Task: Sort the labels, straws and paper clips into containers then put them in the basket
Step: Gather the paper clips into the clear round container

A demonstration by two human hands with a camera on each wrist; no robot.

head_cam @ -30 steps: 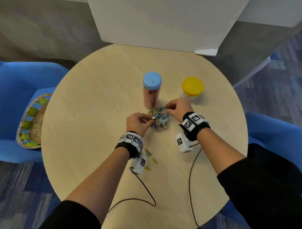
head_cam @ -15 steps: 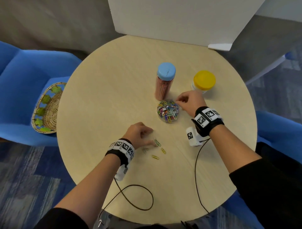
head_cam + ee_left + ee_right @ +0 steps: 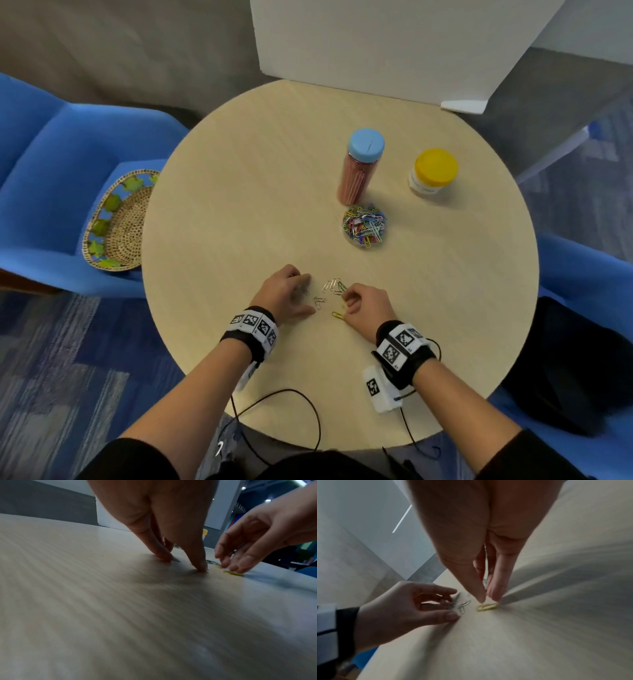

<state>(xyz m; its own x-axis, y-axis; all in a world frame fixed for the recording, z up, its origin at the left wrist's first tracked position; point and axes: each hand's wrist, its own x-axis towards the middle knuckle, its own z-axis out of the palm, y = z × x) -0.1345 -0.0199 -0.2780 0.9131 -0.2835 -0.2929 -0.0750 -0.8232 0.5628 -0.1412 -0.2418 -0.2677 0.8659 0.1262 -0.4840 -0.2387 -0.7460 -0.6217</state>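
Note:
Several loose paper clips [image 3: 329,287] lie near the front of the round table [image 3: 239,205], between my two hands. My left hand [image 3: 308,296] has its fingertips down on the table, and one fingertip presses a silver clip [image 3: 176,560] while the thumb stands apart. My right hand [image 3: 346,298] points down with thumb and fingertip just above a yellow clip [image 3: 487,607], holding nothing. Farther back stand a clear dish full of coloured clips [image 3: 364,228], a blue-lidded jar of straws [image 3: 361,168] and a yellow-lidded jar [image 3: 433,173].
A woven basket [image 3: 102,219] sits on the blue chair [image 3: 41,178] left of the table. A white board [image 3: 376,44] stands behind the table's far edge. Black wrist cables [image 3: 294,397] trail over the near edge. Another blue chair [image 3: 582,267] is at right.
My right hand left the clip dish and came back to the loose clips near the front. My left hand stayed at those clips. The head camera shifted.

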